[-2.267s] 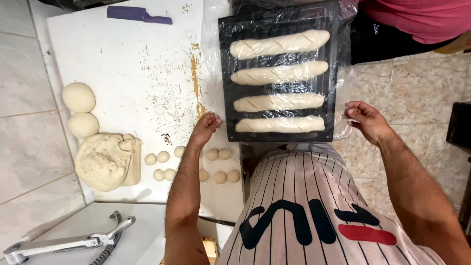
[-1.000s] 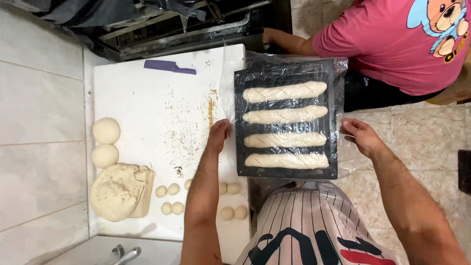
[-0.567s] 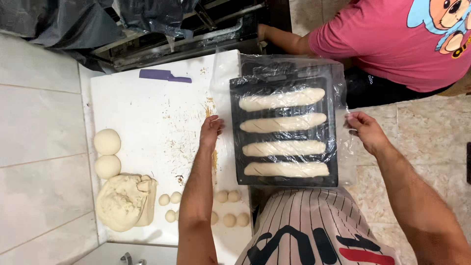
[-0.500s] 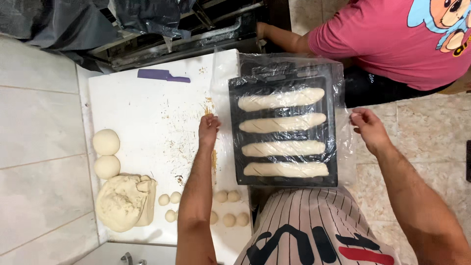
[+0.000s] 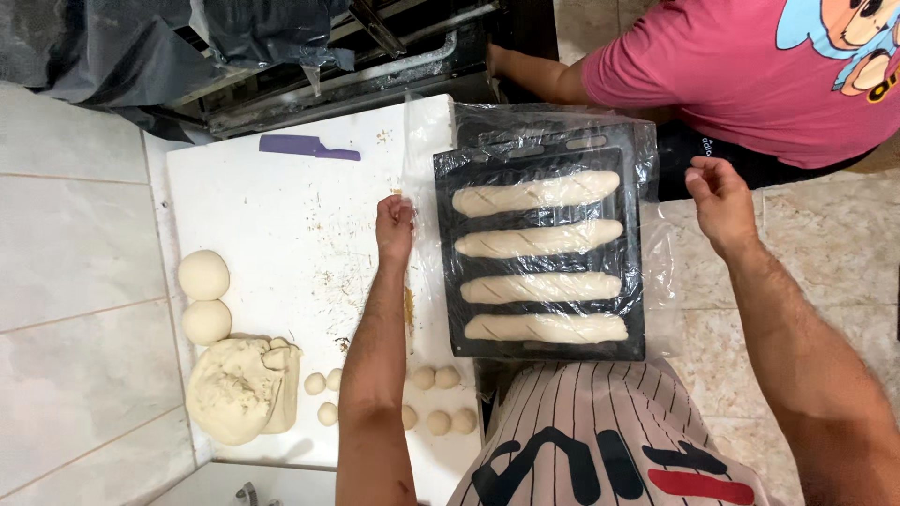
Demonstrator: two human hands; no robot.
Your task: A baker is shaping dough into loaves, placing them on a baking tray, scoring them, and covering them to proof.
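Left hand [image 5: 395,225] is curled shut, pinching the left edge of the clear plastic sheet [image 5: 656,272] just beside the black baking tray [image 5: 446,281]. Right hand [image 5: 720,201] is off the tray's right side, fingers bent in a loose pinch on the sheet's other edge; the film is too thin there to be sure it is really gripped. Held from both sides like this, the sheet lies stretched flat over the tray, probably to cover the dough.

The tray hangs past the right edge of the white table [image 5: 272,215], its right part over the tiled floor. Four scored baguettes [image 5: 542,260] lie in its grooves under the film.

Near the table's left edge: two dough balls [image 5: 204,298] and a big dough lump [image 5: 239,389]. Small dough pieces [image 5: 436,401] sit along the near edge, some hidden behind the left forearm. A purple scraper [image 5: 307,147] lies at the far edge.

Another person in a pink shirt [image 5: 750,75] stands beyond the tray, one hand at the dark oven; what it holds is hidden. The tray's near edge is cut off by the striped shirt [image 5: 600,440].
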